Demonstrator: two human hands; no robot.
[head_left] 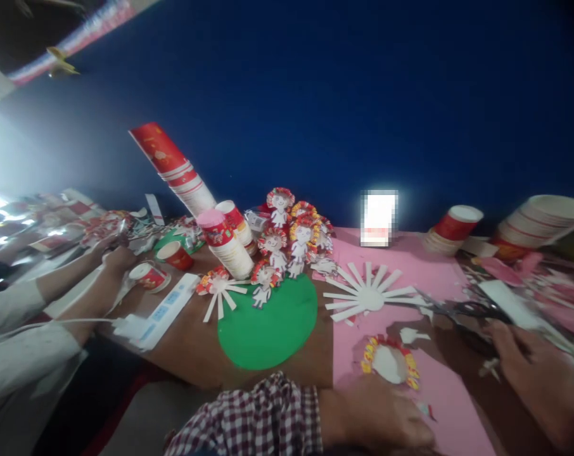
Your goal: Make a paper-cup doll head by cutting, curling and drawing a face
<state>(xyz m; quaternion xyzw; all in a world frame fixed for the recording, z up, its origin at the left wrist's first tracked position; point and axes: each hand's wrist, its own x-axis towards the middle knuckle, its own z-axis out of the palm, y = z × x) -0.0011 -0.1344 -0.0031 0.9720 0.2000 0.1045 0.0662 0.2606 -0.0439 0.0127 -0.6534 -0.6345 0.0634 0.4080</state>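
Observation:
My left hand (382, 408), in a checked sleeve, rests low over the pink sheet (443, 380). Its back faces me, and its blurred fingers are partly hidden. Right behind it, partly covered by it, is a cut paper cup ring (391, 364) with curled red and yellow strips round a white base. At the right, my right hand (529, 367) has its fingers closed at the black handle of a pair of scissors (477, 310), whose blades point left. Near the blade tips a cup cut into white spread strips (370, 297) lies flat.
A green paper disc (268, 323) holds several small paper figures (277, 253). Behind stand stacked paper cups (227, 247); more cup stacks (543, 221) are at the right. A power strip (166, 310) lies at the left, beside another person's hands (118, 253). A blue wall (339, 114) closes the back.

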